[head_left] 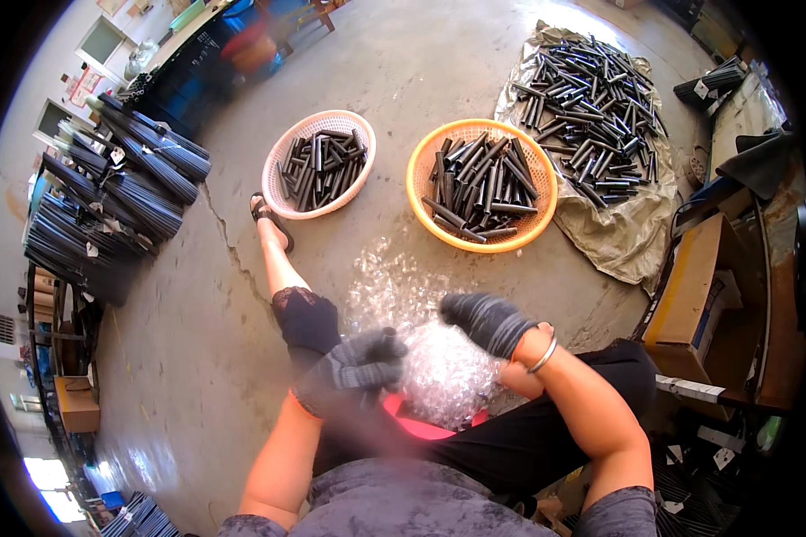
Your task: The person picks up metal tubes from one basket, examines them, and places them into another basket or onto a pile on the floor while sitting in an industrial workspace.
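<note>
My left hand (354,365), in a grey and black knit glove, is curled closed in front of my lap. A dark round end of a short black tube (388,333) shows at the top of its fingers. My right hand (490,324), gloved alike, is closed just above a heap of small clear plastic pieces (448,376); whatever its fingers hold is hidden. The heap lies between my legs, with a pinkish-red edge (416,424) under it. More clear plastic pieces (387,282) are scattered over the floor ahead.
A pink basket (271,170) and an orange basket (551,192) hold short black tubes. Beyond, many more tubes (591,116) lie on a crumpled sheet (622,242). Bundled long rods (107,197) stand at left. A cardboard box (685,295) sits close on the right.
</note>
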The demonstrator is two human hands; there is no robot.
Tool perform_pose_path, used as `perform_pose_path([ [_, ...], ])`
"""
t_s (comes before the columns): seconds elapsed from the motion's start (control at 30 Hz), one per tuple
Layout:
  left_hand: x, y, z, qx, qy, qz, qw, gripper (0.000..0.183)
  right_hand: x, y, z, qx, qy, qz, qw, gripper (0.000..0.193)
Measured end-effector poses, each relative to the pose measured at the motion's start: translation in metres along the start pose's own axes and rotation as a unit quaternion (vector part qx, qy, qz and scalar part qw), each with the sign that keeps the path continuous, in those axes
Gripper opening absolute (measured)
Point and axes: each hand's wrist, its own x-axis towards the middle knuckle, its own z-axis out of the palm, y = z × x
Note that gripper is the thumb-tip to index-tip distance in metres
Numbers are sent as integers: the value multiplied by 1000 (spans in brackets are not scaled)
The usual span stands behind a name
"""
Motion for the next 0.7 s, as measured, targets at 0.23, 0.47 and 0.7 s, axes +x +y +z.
perform_pose_path([
  [0.23,7,7,12,60,-22,12,998,25,-9,-55,13,259,-23,-150,954,34],
  [0.47,0,2,-9,15,13,38,999,27,5,19,-17,-202,15,165,965,23],
  [0.7,-1,0,2,-6,-27,26,999,34,-2,0,11,33,94,-125,987,22],
])
